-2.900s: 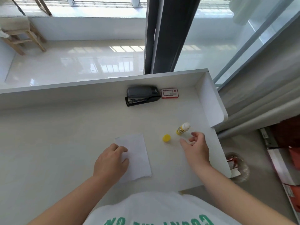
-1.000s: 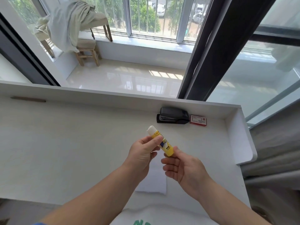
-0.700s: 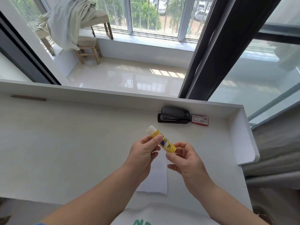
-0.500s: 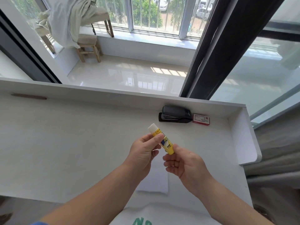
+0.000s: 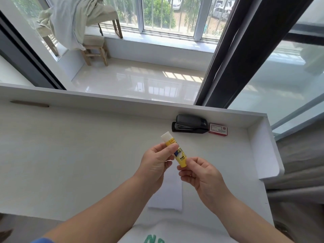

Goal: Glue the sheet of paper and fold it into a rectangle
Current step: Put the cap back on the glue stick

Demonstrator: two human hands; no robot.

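Note:
A yellow glue stick [image 5: 178,153] with its white glue end uncapped is held up above the desk, tilted with the white end up and to the left. My left hand [image 5: 156,163] pinches its upper body between thumb and fingers. My right hand [image 5: 199,174] pinches its yellow bottom end. Below both hands the white sheet of paper [image 5: 168,195] lies flat on the white desk [image 5: 78,155], partly hidden by my wrists. The yellow cap is not visible.
A black stapler [image 5: 190,124] and a red staple box [image 5: 218,129] sit against the desk's back rim. A raised white side panel [image 5: 263,151] bounds the desk on the right. Beyond are a window, a wooden stool and a dark curtain.
Since the earliest frame the glue stick left the desk and is now held in both hands. Over the last second my right fingers shifted on its bottom end; the head tilted up.

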